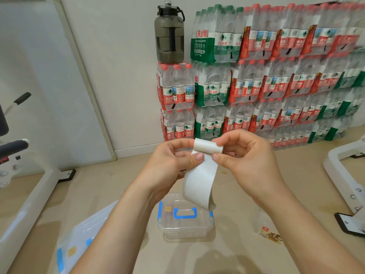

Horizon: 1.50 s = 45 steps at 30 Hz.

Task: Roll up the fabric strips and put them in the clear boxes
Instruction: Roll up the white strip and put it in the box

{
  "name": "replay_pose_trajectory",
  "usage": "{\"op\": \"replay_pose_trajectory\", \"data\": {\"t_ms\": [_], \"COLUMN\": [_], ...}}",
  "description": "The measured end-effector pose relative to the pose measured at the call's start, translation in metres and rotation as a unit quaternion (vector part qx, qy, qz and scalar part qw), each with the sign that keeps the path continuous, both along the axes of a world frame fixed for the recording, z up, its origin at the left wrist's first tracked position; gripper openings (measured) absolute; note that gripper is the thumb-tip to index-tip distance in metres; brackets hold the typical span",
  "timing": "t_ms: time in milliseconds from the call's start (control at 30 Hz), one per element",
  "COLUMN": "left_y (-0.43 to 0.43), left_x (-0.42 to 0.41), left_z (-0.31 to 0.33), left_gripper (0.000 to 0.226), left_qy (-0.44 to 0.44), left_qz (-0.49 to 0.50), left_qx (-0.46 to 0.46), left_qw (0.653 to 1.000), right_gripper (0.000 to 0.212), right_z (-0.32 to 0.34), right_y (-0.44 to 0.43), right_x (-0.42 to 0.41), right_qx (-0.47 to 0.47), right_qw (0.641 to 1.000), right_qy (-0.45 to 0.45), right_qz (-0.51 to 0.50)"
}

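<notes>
A white fabric strip is partly wound into a small roll at its top, held up in mid-air. My left hand pinches the roll's left end and my right hand pinches its right end. The loose tail hangs down in a curve. Directly below it on the floor stands a clear box with its blue-handled lid on. A second clear box with blue clips lies at the lower left, partly hidden by my left forearm.
Shrink-wrapped packs of water bottles are stacked against the back wall, with a dark jug on top. White exercise-machine frames stand at left and right. A small plastic bottle lies by my right forearm.
</notes>
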<state>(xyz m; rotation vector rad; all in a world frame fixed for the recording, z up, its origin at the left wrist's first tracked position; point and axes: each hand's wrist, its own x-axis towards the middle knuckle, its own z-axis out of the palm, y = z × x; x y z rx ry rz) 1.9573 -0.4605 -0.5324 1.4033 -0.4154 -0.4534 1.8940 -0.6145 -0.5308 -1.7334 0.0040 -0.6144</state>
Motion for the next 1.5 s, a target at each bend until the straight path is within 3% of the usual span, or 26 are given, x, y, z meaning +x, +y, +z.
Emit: {"op": "replay_pose_trajectory", "data": {"t_ms": [533,600,733,833,1100,1333,1500], "left_y": [-0.004,-0.004,-0.008,-0.01,-0.01,-0.007,-0.008], "left_x": [-0.004,-0.004,-0.004,-0.004,-0.003,-0.002,-0.002], "left_z": [0.0,-0.001,-0.005,-0.006,-0.006,-0.006,-0.003], "left_gripper": [0.039,0.032,0.025,0.019,0.021,0.031,0.02], "left_qy": [-0.04,-0.042,-0.043,-0.047,-0.053,-0.124,-0.125], "left_qz": [0.024,0.03,0.05,0.064,0.044,0.055,0.087], "left_qx": [0.012,0.0,-0.022,-0.032,0.001,0.06,0.008], "left_qw": [0.999,0.999,0.998,0.996,0.998,0.989,0.988], "right_gripper": [0.033,0.033,0.033,0.026,0.026,0.033,0.033], "right_z": [-0.001,-0.001,0.0,0.0,-0.001,0.001,0.001], "right_y": [0.001,0.001,0.001,0.001,-0.003,0.001,0.003], "right_x": [-0.002,-0.002,-0.002,-0.001,0.0,-0.005,-0.005], "right_qx": [-0.115,-0.063,0.157,0.192,0.104,0.001,0.01], "right_qw": [0.993,0.998,0.975,0.969,0.988,0.994,0.992], "right_qy": [-0.015,0.009,0.093,0.099,0.087,0.099,0.114], "right_qz": [0.003,0.031,0.129,0.118,0.069,0.055,0.059]}}
